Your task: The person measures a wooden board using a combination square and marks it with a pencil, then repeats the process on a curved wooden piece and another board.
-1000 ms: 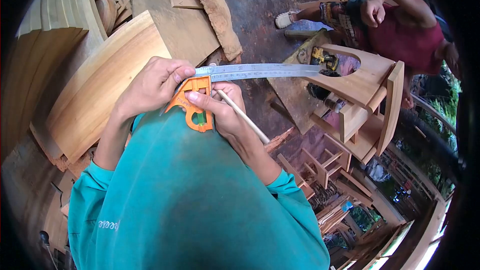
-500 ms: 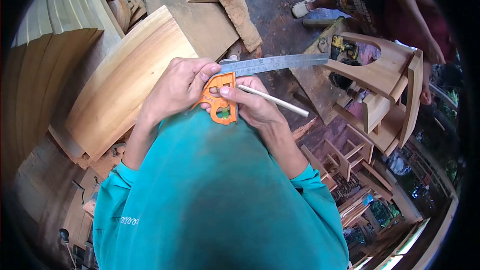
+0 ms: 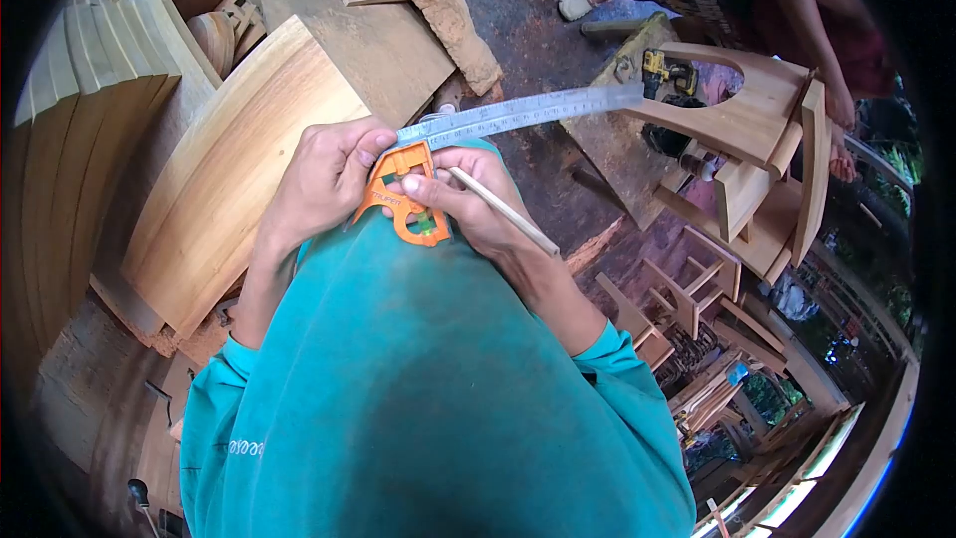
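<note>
A combination square with an orange head (image 3: 377,199) and a long steel rule (image 3: 528,110) is held close in front of my torso. My left hand (image 3: 321,177) is closed, pinching the square where the rule's near end meets the head. From the other side my right hand (image 3: 493,207) grips the head, its thumb across the orange frame. A pale, pencil-like stick (image 3: 510,215) is also held in the right hand, slanting down to the right. The rule extends to the right past both hands. Some of the right fingers are hidden behind the head.
To the left lies a wide curved wooden panel (image 3: 239,179), beside a stack of curved boards (image 3: 90,149). A yellow drill (image 3: 665,72) sits by a partly built wooden chair (image 3: 742,130) on the right. Another person (image 3: 797,20) is at the upper right, a hand near that chair.
Both hands and the square have shifted slightly left in view, and the pencil-like stick slants more steeply. The surroundings have also shifted left and up. Both hands keep their hold.
</note>
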A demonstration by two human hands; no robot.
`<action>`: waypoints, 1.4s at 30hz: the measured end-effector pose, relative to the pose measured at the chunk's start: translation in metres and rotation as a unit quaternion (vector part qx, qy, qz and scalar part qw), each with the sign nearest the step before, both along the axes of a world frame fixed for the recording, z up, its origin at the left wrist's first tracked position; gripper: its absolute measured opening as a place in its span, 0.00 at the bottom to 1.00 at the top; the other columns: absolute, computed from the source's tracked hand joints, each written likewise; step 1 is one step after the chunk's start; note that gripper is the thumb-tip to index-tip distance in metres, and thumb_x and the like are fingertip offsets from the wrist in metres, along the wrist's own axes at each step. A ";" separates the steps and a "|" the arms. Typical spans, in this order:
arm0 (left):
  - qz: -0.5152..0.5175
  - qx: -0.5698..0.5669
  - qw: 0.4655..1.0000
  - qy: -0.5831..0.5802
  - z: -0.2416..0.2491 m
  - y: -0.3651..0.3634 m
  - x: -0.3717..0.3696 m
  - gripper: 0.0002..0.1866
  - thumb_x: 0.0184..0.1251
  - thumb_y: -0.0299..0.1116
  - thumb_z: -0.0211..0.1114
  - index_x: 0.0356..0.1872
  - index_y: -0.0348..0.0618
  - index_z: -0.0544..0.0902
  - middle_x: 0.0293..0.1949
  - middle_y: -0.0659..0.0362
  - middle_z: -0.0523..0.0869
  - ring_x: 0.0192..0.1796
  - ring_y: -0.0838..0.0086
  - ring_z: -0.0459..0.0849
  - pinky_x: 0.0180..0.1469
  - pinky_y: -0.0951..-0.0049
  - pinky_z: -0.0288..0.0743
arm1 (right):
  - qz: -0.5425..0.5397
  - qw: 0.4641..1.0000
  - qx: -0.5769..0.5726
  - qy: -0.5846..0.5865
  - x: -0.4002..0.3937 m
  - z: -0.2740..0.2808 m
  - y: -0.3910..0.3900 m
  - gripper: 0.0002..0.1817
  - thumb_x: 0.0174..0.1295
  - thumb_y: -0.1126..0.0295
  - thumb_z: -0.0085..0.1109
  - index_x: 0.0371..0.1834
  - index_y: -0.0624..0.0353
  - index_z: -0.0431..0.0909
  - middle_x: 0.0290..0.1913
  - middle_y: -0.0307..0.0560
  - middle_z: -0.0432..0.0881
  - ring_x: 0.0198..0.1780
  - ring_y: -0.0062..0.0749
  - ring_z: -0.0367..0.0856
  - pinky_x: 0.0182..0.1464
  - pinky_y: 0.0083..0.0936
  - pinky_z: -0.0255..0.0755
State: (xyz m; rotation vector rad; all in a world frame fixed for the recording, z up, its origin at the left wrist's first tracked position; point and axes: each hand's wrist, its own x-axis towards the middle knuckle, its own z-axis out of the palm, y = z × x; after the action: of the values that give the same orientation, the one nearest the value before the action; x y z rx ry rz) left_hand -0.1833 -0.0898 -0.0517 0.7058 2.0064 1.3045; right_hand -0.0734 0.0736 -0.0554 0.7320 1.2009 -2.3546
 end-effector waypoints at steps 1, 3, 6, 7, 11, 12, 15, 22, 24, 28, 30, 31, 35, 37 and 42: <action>0.004 0.020 1.000 0.010 -0.003 0.000 0.002 0.13 0.72 0.32 0.54 0.34 0.33 0.81 0.23 0.46 0.79 0.25 0.56 0.79 0.31 0.65 0.72 | 0.031 0.999 0.030 0.012 0.001 -0.002 0.000 0.10 0.59 0.75 0.67 0.41 0.70 0.81 0.33 0.42 0.85 0.33 0.15 0.80 0.34 0.14 0.75; 0.007 0.038 0.999 0.018 -0.003 -0.001 0.004 0.13 0.72 0.32 0.54 0.33 0.33 0.81 0.23 0.46 0.79 0.25 0.56 0.79 0.31 0.65 0.72 | 0.021 0.998 0.056 0.001 0.001 0.006 -0.003 0.10 0.59 0.75 0.67 0.40 0.70 0.81 0.33 0.41 0.85 0.32 0.15 0.80 0.33 0.14 0.75; 0.003 0.008 0.998 0.068 0.004 0.002 0.005 0.12 0.71 0.31 0.55 0.34 0.32 0.82 0.24 0.47 0.80 0.26 0.59 0.80 0.32 0.66 0.72 | -0.008 0.994 0.105 0.017 0.000 0.006 -0.009 0.11 0.58 0.74 0.69 0.39 0.70 0.80 0.33 0.42 0.85 0.32 0.15 0.80 0.32 0.14 0.74; 0.027 -0.006 0.998 0.052 0.004 0.002 0.006 0.11 0.69 0.30 0.57 0.35 0.32 0.82 0.25 0.48 0.81 0.27 0.60 0.80 0.32 0.66 0.72 | -0.029 0.991 0.124 0.044 0.000 0.004 -0.012 0.11 0.58 0.73 0.69 0.38 0.70 0.80 0.33 0.43 0.85 0.32 0.16 0.80 0.32 0.15 0.74; 0.079 -0.070 0.993 -0.045 0.010 -0.007 0.006 0.08 0.65 0.27 0.61 0.35 0.31 0.84 0.26 0.47 0.83 0.26 0.63 0.80 0.31 0.67 0.72 | -0.095 0.979 0.165 0.077 0.000 0.002 -0.021 0.12 0.61 0.69 0.67 0.38 0.68 0.78 0.31 0.46 0.85 0.31 0.17 0.80 0.32 0.17 0.75; 0.079 -0.072 0.993 -0.046 0.014 -0.007 0.007 0.08 0.65 0.27 0.61 0.35 0.31 0.84 0.26 0.47 0.83 0.26 0.63 0.80 0.31 0.67 0.72 | -0.094 0.979 0.164 0.076 0.000 0.002 -0.021 0.12 0.61 0.69 0.67 0.38 0.68 0.78 0.31 0.46 0.85 0.31 0.17 0.80 0.32 0.17 0.75; 0.067 -0.109 0.992 0.017 0.029 -0.004 0.013 0.08 0.65 0.27 0.62 0.35 0.31 0.84 0.25 0.46 0.83 0.24 0.62 0.79 0.29 0.66 0.71 | -0.054 0.979 0.198 0.014 0.003 0.001 -0.021 0.13 0.64 0.67 0.64 0.38 0.69 0.78 0.28 0.46 0.85 0.30 0.16 0.80 0.29 0.17 0.73; 0.042 -0.167 0.983 0.068 0.043 -0.015 0.032 0.09 0.67 0.29 0.60 0.29 0.33 0.77 0.20 0.47 0.77 0.20 0.60 0.76 0.27 0.64 0.69 | -0.056 0.948 0.304 0.077 0.009 0.001 -0.021 0.15 0.63 0.65 0.65 0.25 0.65 0.76 0.14 0.38 0.64 0.20 0.15 0.58 0.20 0.24 0.52; 0.024 -0.164 0.986 0.033 0.044 -0.019 0.031 0.10 0.69 0.30 0.59 0.29 0.34 0.74 0.18 0.50 0.77 0.19 0.63 0.76 0.26 0.64 0.68 | -0.054 0.941 0.318 0.099 0.010 0.000 -0.019 0.17 0.62 0.65 0.65 0.22 0.64 0.74 0.13 0.39 0.59 0.20 0.17 0.54 0.20 0.26 0.49; 0.033 -0.141 0.982 -0.118 0.046 -0.035 0.032 0.11 0.72 0.31 0.56 0.30 0.36 0.73 0.19 0.58 0.77 0.21 0.76 0.74 0.26 0.72 0.66 | -0.021 0.925 0.357 0.130 0.010 0.005 -0.016 0.16 0.63 0.66 0.64 0.22 0.65 0.74 0.15 0.38 0.64 0.21 0.15 0.57 0.20 0.23 0.53; 0.019 -0.139 0.984 -0.108 0.046 -0.037 0.034 0.11 0.73 0.31 0.55 0.29 0.36 0.74 0.19 0.60 0.77 0.22 0.79 0.73 0.26 0.75 0.66 | -0.013 0.921 0.358 0.153 0.010 0.010 -0.014 0.14 0.65 0.68 0.63 0.26 0.66 0.77 0.16 0.35 0.69 0.21 0.10 0.61 0.20 0.19 0.55; 0.020 -0.129 0.987 -0.099 0.044 -0.036 0.035 0.11 0.73 0.31 0.55 0.29 0.37 0.73 0.20 0.60 0.77 0.23 0.79 0.73 0.26 0.75 0.65 | -0.001 0.915 0.373 0.152 0.008 0.018 -0.011 0.13 0.65 0.67 0.63 0.27 0.67 0.78 0.16 0.37 0.68 0.22 0.12 0.60 0.21 0.21 0.54; 0.049 -0.040 0.990 -0.128 0.028 -0.026 0.036 0.12 0.74 0.33 0.54 0.30 0.37 0.72 0.22 0.61 0.76 0.24 0.80 0.72 0.26 0.75 0.65 | 0.014 0.904 0.408 0.126 0.007 0.024 -0.008 0.15 0.63 0.66 0.65 0.26 0.67 0.77 0.16 0.40 0.63 0.22 0.16 0.56 0.21 0.24 0.52; 0.047 -0.052 0.979 -0.190 0.029 -0.023 0.028 0.12 0.74 0.34 0.54 0.32 0.37 0.72 0.22 0.61 0.75 0.24 0.79 0.72 0.27 0.74 0.65 | 0.025 0.902 0.412 0.126 0.008 0.029 -0.011 0.15 0.63 0.66 0.64 0.26 0.67 0.76 0.15 0.40 0.62 0.22 0.17 0.55 0.21 0.24 0.52; 0.030 -0.043 0.992 -0.115 0.034 -0.016 0.036 0.12 0.76 0.37 0.52 0.38 0.36 0.72 0.21 0.61 0.73 0.23 0.79 0.70 0.27 0.73 0.65 | 0.027 0.904 0.409 0.121 0.003 0.041 -0.004 0.18 0.63 0.64 0.62 0.21 0.64 0.73 0.15 0.56 0.69 0.15 0.42 0.65 0.20 0.34 0.59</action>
State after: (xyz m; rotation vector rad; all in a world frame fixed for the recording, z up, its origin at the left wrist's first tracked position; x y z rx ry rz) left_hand -0.1469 -0.1053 -0.0178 0.4367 1.8969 1.2632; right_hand -0.0703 0.0692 -0.0143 0.6248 2.3342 -1.8701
